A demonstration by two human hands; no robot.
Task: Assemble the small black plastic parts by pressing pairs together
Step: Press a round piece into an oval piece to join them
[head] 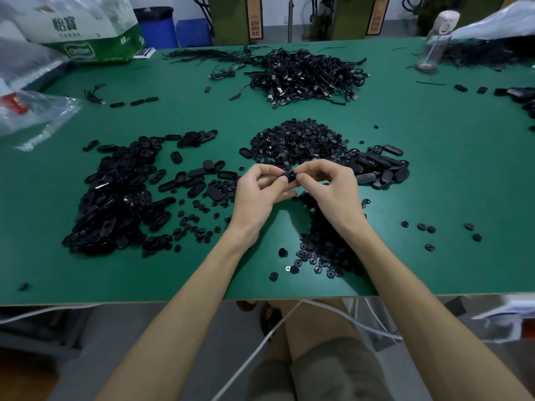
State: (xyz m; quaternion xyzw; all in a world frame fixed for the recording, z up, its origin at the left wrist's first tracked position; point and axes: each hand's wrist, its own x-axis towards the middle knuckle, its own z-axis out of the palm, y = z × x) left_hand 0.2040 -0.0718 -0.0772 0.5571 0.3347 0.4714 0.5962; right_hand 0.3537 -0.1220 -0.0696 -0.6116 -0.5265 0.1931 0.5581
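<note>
Skipped past a white cable (260, 351) hanging below the near edge of the green table (144, 279); no bearing on the task. Logged loose round parts (318, 256) scattered just inside that edge, some right beside the right forearm.

Found both hands raised over mid-table, meeting at the fingertips. Marked left hand (260, 192) as pinching the black part pair (288, 177) between thumb and curled fingers. Marked right hand (327, 186) as pinching the same pair from the opposite side. Could not tell halves seated or merely touching: too small, mostly hidden by fingertips.

Judged misalignment the main risk: pressed off-axis, likely to jam, skew or spring apart. Flagged slip as second risk: tiny smooth piece, gripped only at the tips, liable to shoot out and vanish among look-alikes directly below. Flagged forearm sweep as well, given strays near the front edge and open floor beyond it.

Noted oval shell pile (115, 204) to the left, round-part mound (298, 140) just beyond the hands, more oval pieces (382, 169) to the right. Judged mix-up possible: no visible separate spot for finished pairs, so easy to drop one back into raw stock.

Logged cable heap (309, 76) farther back, well apart from the work. Logged clear bottle (437, 39) and green-printed box (86, 33) at the far side; no threat from either.
</note>
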